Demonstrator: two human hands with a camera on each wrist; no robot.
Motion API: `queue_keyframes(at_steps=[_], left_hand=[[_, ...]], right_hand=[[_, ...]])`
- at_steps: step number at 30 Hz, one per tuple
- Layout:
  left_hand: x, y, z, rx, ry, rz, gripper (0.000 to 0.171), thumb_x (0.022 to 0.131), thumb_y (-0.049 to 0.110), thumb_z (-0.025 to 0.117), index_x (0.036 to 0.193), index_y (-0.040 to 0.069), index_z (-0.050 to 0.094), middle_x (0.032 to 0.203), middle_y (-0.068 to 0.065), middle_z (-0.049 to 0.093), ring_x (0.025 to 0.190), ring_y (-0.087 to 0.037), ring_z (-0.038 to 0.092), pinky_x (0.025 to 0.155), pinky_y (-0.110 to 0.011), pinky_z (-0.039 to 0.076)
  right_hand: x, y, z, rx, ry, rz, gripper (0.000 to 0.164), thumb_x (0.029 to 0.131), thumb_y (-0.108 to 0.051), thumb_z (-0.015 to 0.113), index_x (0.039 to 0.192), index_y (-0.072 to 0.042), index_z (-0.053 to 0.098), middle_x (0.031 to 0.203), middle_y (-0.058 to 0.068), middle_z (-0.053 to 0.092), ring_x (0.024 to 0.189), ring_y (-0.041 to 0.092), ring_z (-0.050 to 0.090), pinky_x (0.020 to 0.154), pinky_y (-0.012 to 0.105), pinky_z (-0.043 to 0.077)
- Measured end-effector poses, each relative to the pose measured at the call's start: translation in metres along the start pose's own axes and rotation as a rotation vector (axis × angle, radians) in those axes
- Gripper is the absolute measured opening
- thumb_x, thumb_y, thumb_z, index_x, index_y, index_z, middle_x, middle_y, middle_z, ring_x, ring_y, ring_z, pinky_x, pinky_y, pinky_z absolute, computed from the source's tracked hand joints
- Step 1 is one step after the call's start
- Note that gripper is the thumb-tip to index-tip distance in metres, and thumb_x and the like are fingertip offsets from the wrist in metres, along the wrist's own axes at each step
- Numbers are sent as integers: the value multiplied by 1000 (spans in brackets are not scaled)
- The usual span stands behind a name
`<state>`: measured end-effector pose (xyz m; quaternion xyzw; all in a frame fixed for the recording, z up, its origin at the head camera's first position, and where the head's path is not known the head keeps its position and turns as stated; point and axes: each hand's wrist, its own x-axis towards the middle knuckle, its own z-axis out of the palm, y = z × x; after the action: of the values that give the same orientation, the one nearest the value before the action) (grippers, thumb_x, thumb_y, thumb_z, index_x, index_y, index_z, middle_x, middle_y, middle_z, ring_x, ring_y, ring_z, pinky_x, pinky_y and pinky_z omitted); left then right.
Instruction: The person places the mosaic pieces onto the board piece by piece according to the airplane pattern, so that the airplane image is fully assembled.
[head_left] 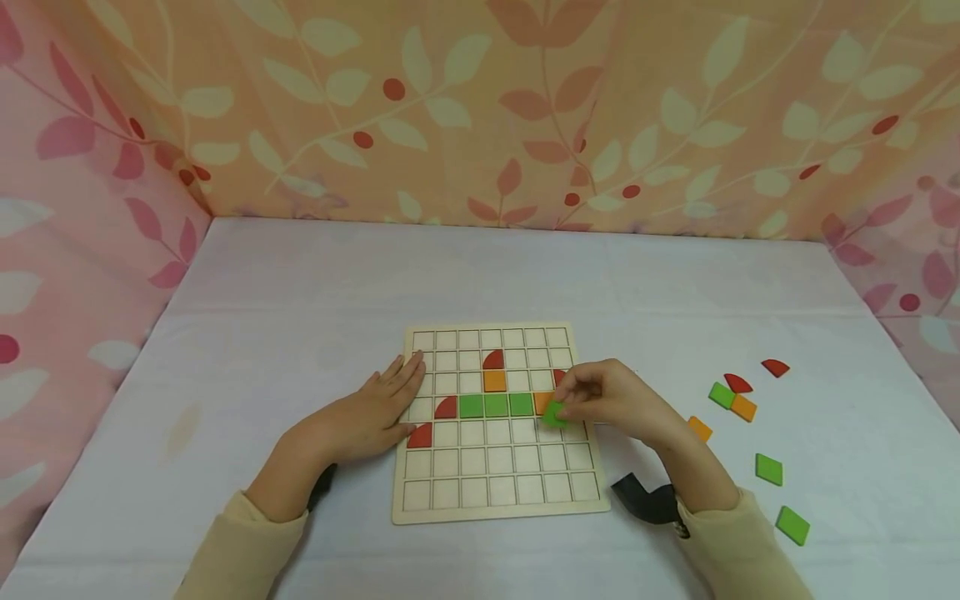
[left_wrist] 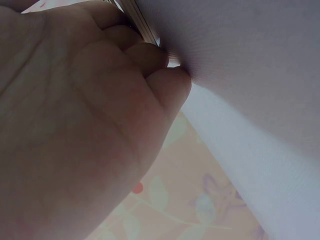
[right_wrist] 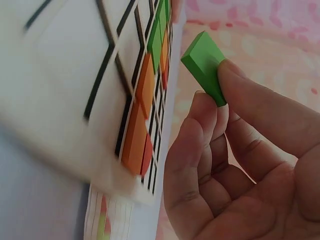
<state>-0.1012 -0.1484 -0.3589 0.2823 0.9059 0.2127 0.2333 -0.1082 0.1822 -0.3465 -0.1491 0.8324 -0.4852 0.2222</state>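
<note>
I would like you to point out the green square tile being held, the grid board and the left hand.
Green square tile [right_wrist: 206, 65]: right wrist view, middle of its visible surface.
Grid board [head_left: 500, 460]: head view, a bare square.
Left hand [head_left: 372, 417]: head view, back of the hand.

Text, labels, brands: none are reading legibly in the head, left wrist or right wrist views | Right strap [head_left: 647, 502]: is bearing small pale marks [head_left: 682, 528], too small to decipher | Numbers, signs: none are showing legibly
</note>
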Motion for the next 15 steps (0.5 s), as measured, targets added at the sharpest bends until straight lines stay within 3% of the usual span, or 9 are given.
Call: queue_keyframes(at_steps=[7, 15], left_hand=[[0, -1, 1, 0, -1, 0, 70, 97, 18, 50, 149, -3, 8, 157, -14, -2, 143, -35, -2, 112, -55, 9], [0, 0, 0, 4, -1, 3, 70, 97, 18, 51, 149, -4, 9, 157, -15, -2, 143, -35, -2, 112, -55, 9]], right_hand=[[12, -9, 14, -8, -52, -42, 10, 79, -6, 74, 86, -2, 67, 79, 1, 64, 70, 18, 58, 67, 27, 48], [23, -19, 26, -25, -97, -90, 7, 79, -4, 73, 84, -3, 67, 74, 0, 63, 68, 16, 56, 64, 25, 47]])
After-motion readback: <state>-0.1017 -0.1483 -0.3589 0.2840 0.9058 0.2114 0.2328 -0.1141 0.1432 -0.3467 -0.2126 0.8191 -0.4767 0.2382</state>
